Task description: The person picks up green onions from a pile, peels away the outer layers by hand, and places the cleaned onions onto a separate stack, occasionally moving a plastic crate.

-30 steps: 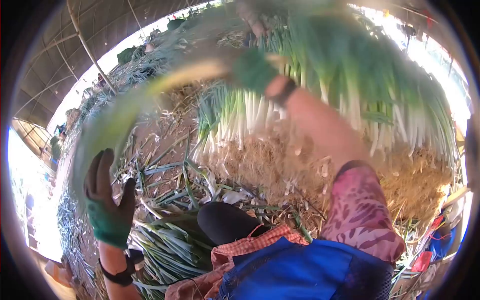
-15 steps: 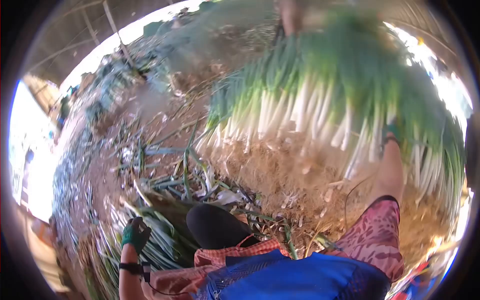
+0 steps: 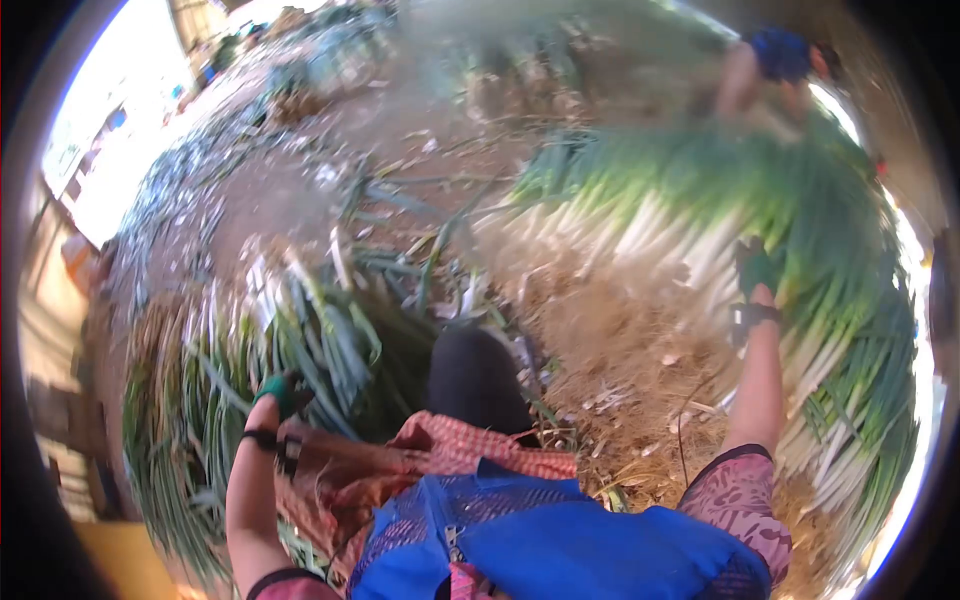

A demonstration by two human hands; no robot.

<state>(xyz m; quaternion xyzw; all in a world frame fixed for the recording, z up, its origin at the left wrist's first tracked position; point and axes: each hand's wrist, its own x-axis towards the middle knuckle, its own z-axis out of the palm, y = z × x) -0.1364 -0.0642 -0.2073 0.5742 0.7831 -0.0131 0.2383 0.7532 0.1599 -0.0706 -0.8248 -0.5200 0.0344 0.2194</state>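
My left hand [image 3: 285, 396], in a green glove, is low over the left pile of long green onions [image 3: 160, 420], beside their leaves. Its fingers look loosely bent and apart, with no stalk plainly in them. Stretched forward, my right hand [image 3: 757, 266], also gloved in green, touches the right pile of green onions [image 3: 680, 230] where white stems turn to green leaves. Its fingers appear extended over the stalks, though motion smears them. The roots of this pile face me, tangled with brown soil.
My dark-covered knee [image 3: 478, 375] is between the two piles. Loose leaves and scraps [image 3: 400, 200] litter the ground ahead. Another person [image 3: 775, 65] bends over the far side of the right pile. More onion heaps [image 3: 330, 60] lie at the back left.
My view has turned rightward and tilted, bringing the left pile further into sight. My right hand has shifted from low among the white stems to nearer the leaves. The other person now shows more fully.
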